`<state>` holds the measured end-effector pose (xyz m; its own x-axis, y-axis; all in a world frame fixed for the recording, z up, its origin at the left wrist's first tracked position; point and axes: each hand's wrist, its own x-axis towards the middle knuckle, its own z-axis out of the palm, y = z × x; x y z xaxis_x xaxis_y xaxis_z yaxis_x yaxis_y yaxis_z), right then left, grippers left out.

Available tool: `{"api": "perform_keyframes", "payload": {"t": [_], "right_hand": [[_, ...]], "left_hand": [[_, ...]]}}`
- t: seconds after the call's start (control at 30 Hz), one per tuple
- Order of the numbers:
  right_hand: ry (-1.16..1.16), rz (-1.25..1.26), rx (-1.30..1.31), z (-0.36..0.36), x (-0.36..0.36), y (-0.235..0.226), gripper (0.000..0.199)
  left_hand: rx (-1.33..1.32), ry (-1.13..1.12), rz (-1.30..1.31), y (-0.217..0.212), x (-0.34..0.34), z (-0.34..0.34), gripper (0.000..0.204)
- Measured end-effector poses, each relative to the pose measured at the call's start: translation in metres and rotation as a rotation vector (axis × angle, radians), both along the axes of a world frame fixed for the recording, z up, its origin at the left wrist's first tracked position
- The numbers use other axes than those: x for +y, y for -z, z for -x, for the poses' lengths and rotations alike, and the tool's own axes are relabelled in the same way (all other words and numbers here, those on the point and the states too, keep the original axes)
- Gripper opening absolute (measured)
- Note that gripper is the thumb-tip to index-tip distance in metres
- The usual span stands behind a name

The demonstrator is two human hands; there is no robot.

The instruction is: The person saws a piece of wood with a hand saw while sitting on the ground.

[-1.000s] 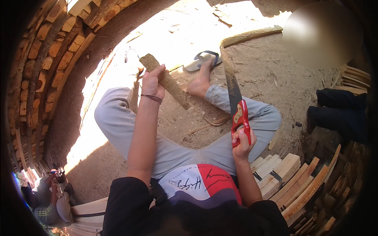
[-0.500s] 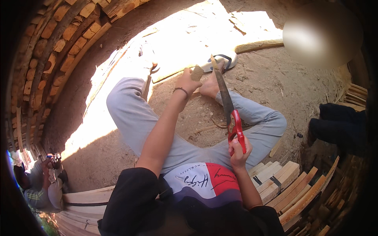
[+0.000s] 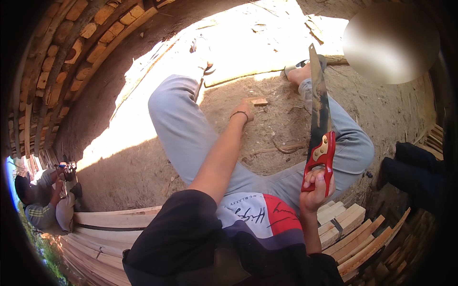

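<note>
Between the seated person's knees, the left hand (image 3: 244, 108) reaches with loose fingers to a small wood block (image 3: 259, 101) on the dirt, best pinned flat, while the right hand (image 3: 315, 188) grips the upright red-handled saw (image 3: 320, 128).

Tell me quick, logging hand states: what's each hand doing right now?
Left hand: reaching down to a small wood block; grip cannot be told.
Right hand: closed on the red-handled saw.

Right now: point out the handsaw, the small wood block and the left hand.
handsaw (image 3: 320, 150), head view, on its red handle.
small wood block (image 3: 259, 101), head view, on its top face.
left hand (image 3: 244, 109), head view, back of the hand.
</note>
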<state>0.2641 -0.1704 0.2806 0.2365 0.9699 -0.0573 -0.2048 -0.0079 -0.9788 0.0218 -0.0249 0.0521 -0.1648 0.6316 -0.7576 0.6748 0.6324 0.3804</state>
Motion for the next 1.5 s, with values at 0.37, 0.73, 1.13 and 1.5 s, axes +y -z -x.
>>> {"api": "perform_keyframes", "payload": {"t": [0.37,0.73,1.13,1.5], "right_hand": [[0.034,0.051,0.054,-0.007,0.038,0.020,0.011],[0.114,0.028,0.077,-0.020,0.090,0.038,0.010],[0.129,-0.044,0.044,-0.028,0.047,0.017,0.014],[0.020,0.105,0.041,-0.002,-0.015,0.010,0.008]], "left_hand": [[0.562,0.129,-0.386,0.015,0.074,0.075,0.054],[0.461,0.248,-0.037,0.050,0.057,0.163,0.057],[0.096,0.269,0.184,-0.014,0.031,0.113,0.083],[0.197,0.371,0.176,-0.004,0.012,0.069,0.088]]}}
